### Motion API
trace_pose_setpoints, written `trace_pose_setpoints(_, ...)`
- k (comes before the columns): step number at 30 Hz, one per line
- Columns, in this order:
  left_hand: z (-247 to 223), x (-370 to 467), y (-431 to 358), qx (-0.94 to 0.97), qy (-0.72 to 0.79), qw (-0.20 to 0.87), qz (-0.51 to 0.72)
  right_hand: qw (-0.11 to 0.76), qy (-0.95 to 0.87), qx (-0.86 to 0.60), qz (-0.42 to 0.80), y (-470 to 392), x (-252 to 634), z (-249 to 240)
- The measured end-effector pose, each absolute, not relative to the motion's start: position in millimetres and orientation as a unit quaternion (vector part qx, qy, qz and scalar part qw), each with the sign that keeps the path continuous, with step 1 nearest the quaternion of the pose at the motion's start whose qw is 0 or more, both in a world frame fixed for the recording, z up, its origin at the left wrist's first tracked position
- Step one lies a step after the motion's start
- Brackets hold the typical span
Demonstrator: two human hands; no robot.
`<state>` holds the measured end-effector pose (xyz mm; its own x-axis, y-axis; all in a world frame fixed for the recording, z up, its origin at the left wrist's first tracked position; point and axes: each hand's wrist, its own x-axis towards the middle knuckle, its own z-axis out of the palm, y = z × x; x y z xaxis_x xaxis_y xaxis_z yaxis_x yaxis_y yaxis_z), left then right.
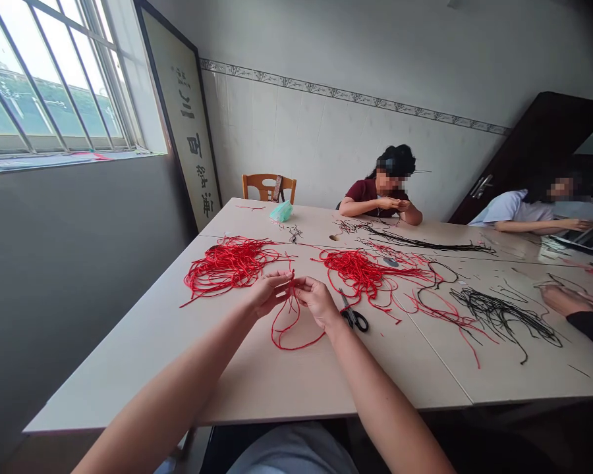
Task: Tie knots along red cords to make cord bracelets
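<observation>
Between my hands I hold a red cord (300,345) above the table. My left hand (269,293) pinches it from the left, and my right hand (317,299) grips it from the right, with fingertips almost meeting. A small knotted part sticks up at the fingertips, while a long loop hangs below toward the tabletop. Left of my hands lies a heap of red cords (227,266); a second red heap (358,271) spreads to the right. Black-handled scissors (354,318) rest beside my right wrist.
Black cords (507,316) lie at right, near another person's hands (568,299). Across the table (148,355) a person in a dark red shirt (383,194) handles something small. A green plastic bag (281,211) sits at the far edge, before a wooden chair (269,187).
</observation>
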<state>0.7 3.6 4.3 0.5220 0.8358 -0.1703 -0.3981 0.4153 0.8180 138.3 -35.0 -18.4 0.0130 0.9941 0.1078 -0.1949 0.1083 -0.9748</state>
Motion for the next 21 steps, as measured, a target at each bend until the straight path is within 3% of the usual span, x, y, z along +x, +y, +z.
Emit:
trace_pose_setpoints(6,6,-2,6,0.367,0.279,0.787,0.409,0.506,-0.517,-0.447,0.527,-36,148,-15)
trace_pose_setpoints(21,2,-2,12,0.369,0.258,0.777,0.441,0.470,-0.552,-0.464,0.510,-36,155,-20)
